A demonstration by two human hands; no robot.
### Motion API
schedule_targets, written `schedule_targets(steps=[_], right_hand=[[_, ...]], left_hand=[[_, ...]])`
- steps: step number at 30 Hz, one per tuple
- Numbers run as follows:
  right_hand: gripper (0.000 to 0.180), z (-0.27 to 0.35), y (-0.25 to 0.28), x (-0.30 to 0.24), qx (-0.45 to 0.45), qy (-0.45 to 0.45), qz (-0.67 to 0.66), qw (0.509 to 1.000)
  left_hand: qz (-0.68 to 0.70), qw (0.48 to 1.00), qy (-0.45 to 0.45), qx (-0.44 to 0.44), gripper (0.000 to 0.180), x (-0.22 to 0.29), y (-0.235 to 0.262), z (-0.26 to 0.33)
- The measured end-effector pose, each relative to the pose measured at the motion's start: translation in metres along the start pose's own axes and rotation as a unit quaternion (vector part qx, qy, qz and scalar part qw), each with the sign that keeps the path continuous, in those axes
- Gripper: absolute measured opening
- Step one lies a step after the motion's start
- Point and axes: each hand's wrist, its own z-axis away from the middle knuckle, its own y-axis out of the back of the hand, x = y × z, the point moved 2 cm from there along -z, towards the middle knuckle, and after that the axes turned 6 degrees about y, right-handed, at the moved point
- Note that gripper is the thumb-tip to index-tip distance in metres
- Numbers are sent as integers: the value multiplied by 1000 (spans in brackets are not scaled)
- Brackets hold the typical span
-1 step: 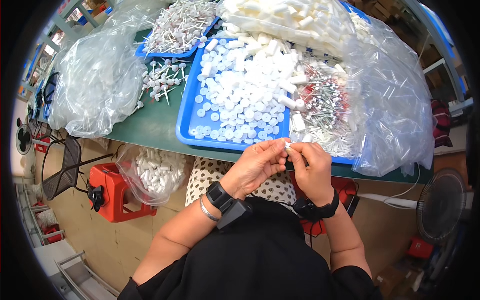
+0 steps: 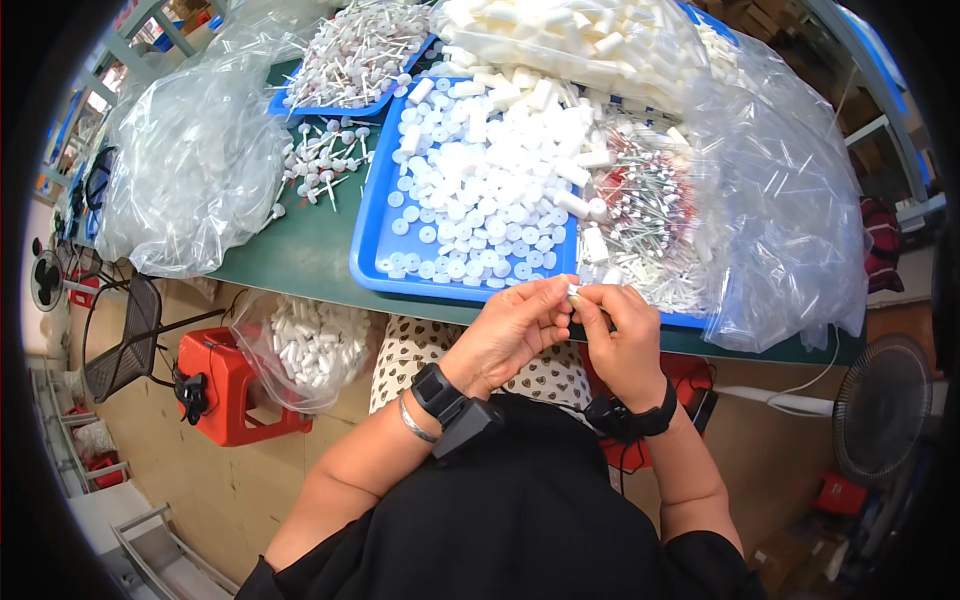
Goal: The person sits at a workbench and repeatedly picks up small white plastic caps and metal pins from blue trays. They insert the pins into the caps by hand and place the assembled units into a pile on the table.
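Note:
My left hand and my right hand meet just off the front edge of the blue tray. Between the fingertips of both is a small white piece; the fingers cover most of it. In the tray, directly beyond my hands, lie a heap of translucent white discs with centre holes and white cylinders. On the right, closest to my right hand, thin metal pins with white and red parts form a tangled pile.
Clear plastic bags lie at left and right; a bag of cream cylinders stands behind. Another blue tray holds stemmed discs, with loose ones beside it. Below are a red stool and a bag of cylinders.

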Motion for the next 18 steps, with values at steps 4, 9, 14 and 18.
schedule_targets(steps=[4,9,14,18], right_hand=[[8,-5,7,8,-14,-30,-36,999],[7,-21,41,44,-42,56,198,978],[7,-24,30,65,-146,107,322,929],[6,-29,28,65,-166,129,334,919]], left_hand=[[-6,998,-58,14,30,5,1,0],[-12,994,-103,37,30,19,3,5],[-26,994,-98,32,33,13,4,3],[-28,993,-103,51,35,11,2,4]])
